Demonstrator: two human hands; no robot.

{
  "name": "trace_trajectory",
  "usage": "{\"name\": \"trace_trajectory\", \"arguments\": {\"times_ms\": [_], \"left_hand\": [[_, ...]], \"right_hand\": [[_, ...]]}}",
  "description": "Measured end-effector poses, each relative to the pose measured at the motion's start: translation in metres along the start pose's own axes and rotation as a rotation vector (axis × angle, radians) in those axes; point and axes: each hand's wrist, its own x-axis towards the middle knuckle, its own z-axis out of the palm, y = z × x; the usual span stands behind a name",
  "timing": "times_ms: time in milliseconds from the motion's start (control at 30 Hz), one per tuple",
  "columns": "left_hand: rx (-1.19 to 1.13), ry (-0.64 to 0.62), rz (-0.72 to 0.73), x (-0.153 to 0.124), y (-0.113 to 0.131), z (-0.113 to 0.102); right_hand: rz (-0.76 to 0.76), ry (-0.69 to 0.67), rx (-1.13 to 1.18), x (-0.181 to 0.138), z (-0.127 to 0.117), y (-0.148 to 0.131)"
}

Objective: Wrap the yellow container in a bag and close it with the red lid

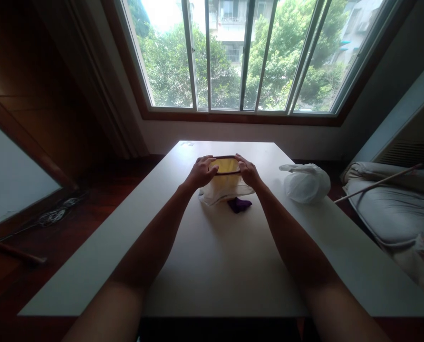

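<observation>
A yellow container (226,166) with a dark brown rim stands on the white table, its open top facing up. On the left of the rim, my left hand (202,172) is closed with its thumb over the edge. My right hand (248,172) grips the opposite side of the rim. A thin, see-through plastic bag (217,194) bunches around the container's lower part, hiding its base. Just in front of the bag lies a small crumpled dark purple cloth (239,205).
A knotted white plastic bag (306,184) sits on the right part of the white table (222,266). Beyond the right edge are a pale folded mattress (386,204) and a thin stick (379,183). A window (244,57) is behind the table; cables (57,211) lie on the floor at left.
</observation>
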Motion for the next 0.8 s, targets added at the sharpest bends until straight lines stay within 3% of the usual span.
{"name": "trace_trajectory", "arguments": {"times_ms": [267, 800], "left_hand": [[-0.095, 0.119, -0.024, 0.004, -0.008, -0.003], [-0.260, 0.001, -0.159, 0.007, -0.014, 0.001]], "right_hand": [[0.207, 0.182, 0.038, -0.002, -0.006, -0.005], [0.222, 0.212, 0.000, -0.002, -0.001, -0.010]]}}
